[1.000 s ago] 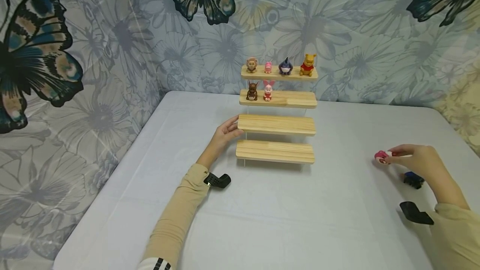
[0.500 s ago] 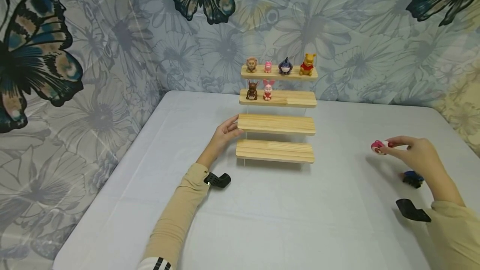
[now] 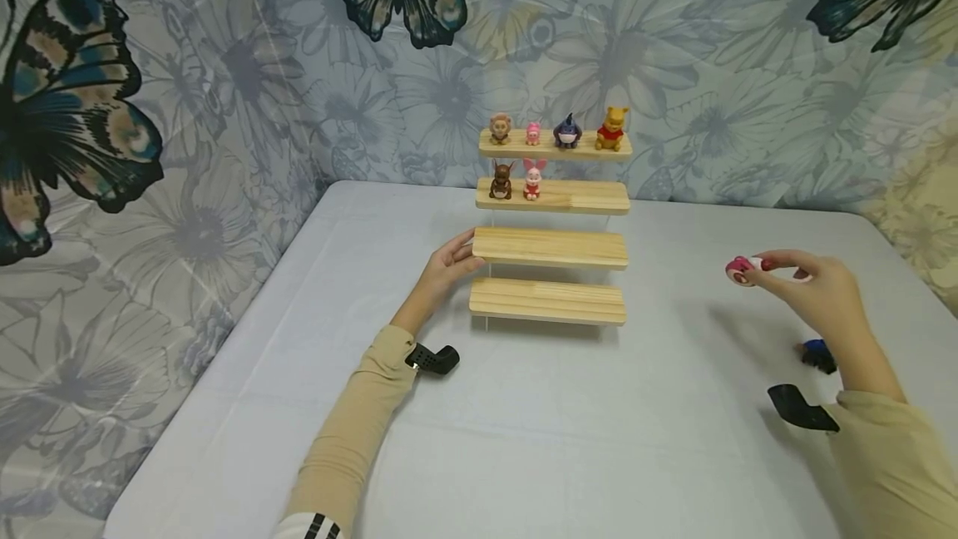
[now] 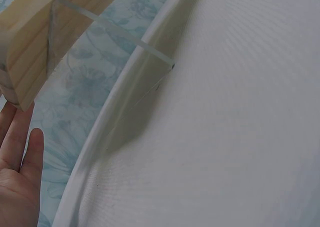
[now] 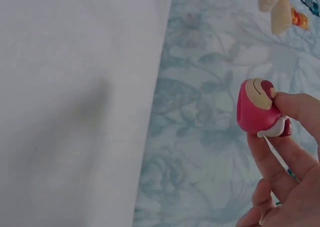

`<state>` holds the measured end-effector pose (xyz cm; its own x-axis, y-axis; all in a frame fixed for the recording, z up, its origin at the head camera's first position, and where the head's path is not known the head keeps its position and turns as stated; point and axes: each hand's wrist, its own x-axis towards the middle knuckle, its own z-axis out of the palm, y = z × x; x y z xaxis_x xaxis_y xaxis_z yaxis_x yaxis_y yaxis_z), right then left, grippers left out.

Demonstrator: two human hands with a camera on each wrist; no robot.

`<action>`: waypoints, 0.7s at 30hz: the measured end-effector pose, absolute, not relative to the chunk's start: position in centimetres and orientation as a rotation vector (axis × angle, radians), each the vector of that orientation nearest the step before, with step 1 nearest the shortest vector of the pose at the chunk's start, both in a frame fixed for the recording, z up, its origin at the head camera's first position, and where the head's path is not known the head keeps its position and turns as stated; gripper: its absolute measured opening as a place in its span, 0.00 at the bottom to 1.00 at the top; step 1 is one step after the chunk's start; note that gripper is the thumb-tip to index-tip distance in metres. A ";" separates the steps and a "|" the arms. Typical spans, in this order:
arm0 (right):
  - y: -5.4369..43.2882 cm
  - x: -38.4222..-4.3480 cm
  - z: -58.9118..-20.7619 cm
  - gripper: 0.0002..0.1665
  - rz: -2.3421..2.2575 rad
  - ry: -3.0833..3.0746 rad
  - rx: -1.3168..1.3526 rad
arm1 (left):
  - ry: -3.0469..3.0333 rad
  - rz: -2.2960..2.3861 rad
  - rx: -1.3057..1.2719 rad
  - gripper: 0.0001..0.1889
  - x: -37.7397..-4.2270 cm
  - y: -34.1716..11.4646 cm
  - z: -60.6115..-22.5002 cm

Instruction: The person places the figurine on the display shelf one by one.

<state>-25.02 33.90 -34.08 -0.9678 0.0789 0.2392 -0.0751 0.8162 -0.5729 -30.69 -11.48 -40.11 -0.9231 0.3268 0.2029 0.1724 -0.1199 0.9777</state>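
My right hand (image 3: 819, 285) pinches a small toy figurine (image 3: 743, 270) between thumb and fingers, raised above the table. Its round pink head, pale smiling face and white lower part show in the right wrist view (image 5: 257, 104). On the left, the other hand (image 3: 446, 271) touches the left end of the third shelf board (image 3: 550, 248) of a stepped wooden display stand. Straight fingers (image 4: 15, 142) reach up to the board's underside in the left wrist view. Behind the right wrist a dark blue figurine (image 3: 817, 356) lies on the table, partly hidden.
On the top board (image 3: 550, 153) stand several figurines, among them a yellow bear in red (image 3: 610, 130) and a purple donkey (image 3: 567, 133). The second board bears a brown figurine (image 3: 501, 181) and a pink-eared one (image 3: 532, 181). A white cloth (image 3: 599, 422) covers the table.
The right hand has lifted the pink-headed figurine and carried it away from the camera and slightly left. My left hand stays at the shelf.
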 end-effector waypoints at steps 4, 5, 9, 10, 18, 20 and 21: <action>34.9 -26.6 -35.7 0.27 0.924 -2.734 -0.013 | 2.016 2.196 0.579 0.30 -30.7 -11.6 -40.2; 34.9 -26.9 -35.8 0.28 0.942 -2.738 -0.019 | 2.014 2.195 0.581 0.30 -30.7 -11.6 -40.2; 33.4 -26.5 -34.7 0.33 1.041 -2.766 -0.063 | 1.996 2.204 0.583 0.30 -30.7 -11.6 -40.1; 32.7 -26.1 -34.0 0.33 1.067 -2.769 -0.062 | 1.993 2.205 0.583 0.30 -30.7 -11.6 -40.0; 30.7 -26.4 -32.9 0.32 1.158 -2.756 -0.058 | 2.004 2.204 0.579 0.30 -30.6 -11.6 -40.0; 30.4 -26.6 -32.7 0.33 1.153 -2.757 -0.056 | 2.000 2.207 0.580 0.30 -30.6 -11.6 -40.0; 30.2 -26.7 -32.7 0.34 1.157 -2.759 -0.052 | 2.001 2.205 0.580 0.30 -30.6 -11.6 -40.0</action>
<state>-26.69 30.20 -32.68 -0.9882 0.0894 0.1240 -0.0257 0.7021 -0.7116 -30.59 -11.61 -39.96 -0.9212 0.3300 0.2061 0.1732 -0.1267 0.9767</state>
